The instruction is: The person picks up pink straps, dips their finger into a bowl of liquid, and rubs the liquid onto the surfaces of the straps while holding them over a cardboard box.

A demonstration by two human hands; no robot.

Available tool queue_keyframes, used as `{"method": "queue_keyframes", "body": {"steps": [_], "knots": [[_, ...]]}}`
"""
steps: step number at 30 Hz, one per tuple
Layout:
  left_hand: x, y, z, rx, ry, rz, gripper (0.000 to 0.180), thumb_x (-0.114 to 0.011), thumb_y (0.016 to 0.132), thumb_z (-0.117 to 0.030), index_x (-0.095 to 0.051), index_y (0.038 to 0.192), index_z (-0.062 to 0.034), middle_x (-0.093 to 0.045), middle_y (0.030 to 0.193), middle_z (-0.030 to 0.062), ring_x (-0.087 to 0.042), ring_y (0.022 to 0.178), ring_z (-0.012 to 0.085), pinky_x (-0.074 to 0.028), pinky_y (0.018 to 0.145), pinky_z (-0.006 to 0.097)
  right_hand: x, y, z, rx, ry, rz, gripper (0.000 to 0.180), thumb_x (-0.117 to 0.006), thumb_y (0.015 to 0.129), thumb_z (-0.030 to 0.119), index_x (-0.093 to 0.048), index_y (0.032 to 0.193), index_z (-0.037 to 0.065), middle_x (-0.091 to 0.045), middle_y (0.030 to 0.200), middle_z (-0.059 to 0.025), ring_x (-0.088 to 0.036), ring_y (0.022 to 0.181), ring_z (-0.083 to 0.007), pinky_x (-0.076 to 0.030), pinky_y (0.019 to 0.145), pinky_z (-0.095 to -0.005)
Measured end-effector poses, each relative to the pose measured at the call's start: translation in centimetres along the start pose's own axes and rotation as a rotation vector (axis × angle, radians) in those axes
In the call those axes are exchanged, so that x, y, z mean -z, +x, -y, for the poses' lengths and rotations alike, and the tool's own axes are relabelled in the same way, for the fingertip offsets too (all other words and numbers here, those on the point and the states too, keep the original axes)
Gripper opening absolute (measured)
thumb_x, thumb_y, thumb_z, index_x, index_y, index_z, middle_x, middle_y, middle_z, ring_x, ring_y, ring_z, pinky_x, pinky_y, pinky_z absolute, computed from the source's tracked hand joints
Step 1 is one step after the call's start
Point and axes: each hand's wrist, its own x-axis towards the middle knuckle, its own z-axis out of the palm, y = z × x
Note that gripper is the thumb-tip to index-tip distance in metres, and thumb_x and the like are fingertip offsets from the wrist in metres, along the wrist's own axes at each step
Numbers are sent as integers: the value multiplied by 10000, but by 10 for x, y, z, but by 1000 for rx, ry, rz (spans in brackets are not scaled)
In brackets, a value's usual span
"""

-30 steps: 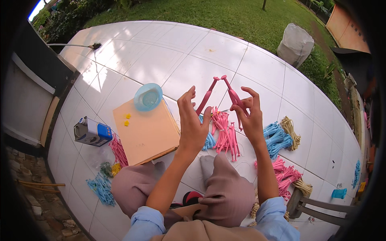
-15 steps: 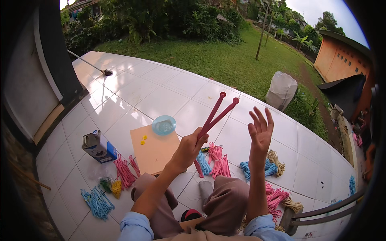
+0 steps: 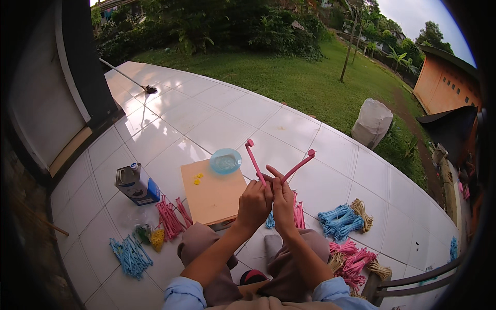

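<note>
Two slim pink sticks with round, disc-like ends rise from my hands in a V. My left hand is closed round the base of the left pink stick. Pressed up against it, my right hand grips the low end of the right pink stick, one finger pointing up and left. Where the sticks meet is hidden by my fingers. Beyond my hands lies a tan board with small yellow pieces on it and a light-blue dish at its far edge.
To the left stand a blue-and-grey can, pink bundles, blue bundles and a bag of yellow pieces. On the right lie more blue bundles, pink ones and a wooden chair piece. A broom rests far left.
My right hand, open and raised apart before, has come down beside my left and grips one stick. The sticks are lower and spread wider. The whole view has shifted slightly.
</note>
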Motion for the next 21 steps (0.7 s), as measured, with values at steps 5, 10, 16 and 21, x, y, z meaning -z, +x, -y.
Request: {"method": "queue_keyframes", "body": {"steps": [5, 10, 16, 21], "knots": [[28, 16, 4, 226, -519, -213, 271, -351, 938, -139, -552, 848, 20, -541, 808, 110, -472, 705, 197, -397, 661, 323, -9, 0, 15, -20, 9, -95, 355, -263, 997, 301, -423, 1217, 72, -534, 743, -33, -512, 497, -57, -404, 411, -190], [71, 23, 23, 302, -702, -151, 186, -464, 927, -154, -580, 925, -7, -568, 835, 29, -475, 677, 78, -407, 633, 226, 2, 4, 29, -47, -329, -54, 273, -325, 989, 242, -474, 1176, 110, -380, 586, 16, -349, 467, -45, -304, 417, -227], [121, 11, 21, 54, -356, 22, 568, -661, 751, -54, -396, 1254, -64, -424, 1197, 113, -413, 1169, 209, -346, 1004, 364, 14, 36, 52, 23, -908, 91, 257, -445, 946, 215, -449, 1148, 55, -496, 585, -103, -488, 540, -207, -387, 548, -343], [129, 29, 5, -383, 329, 153, 540, -660, 757, -108, -415, 1238, -97, -384, 1248, 86, -355, 1227, 251, -276, 1064, 434, 10, 75, 52, -124, -1123, 700, 455, -642, 825, 302, -467, 1139, 22, -569, 648, -136, -566, 609, -246, -436, 627, -355]]}}
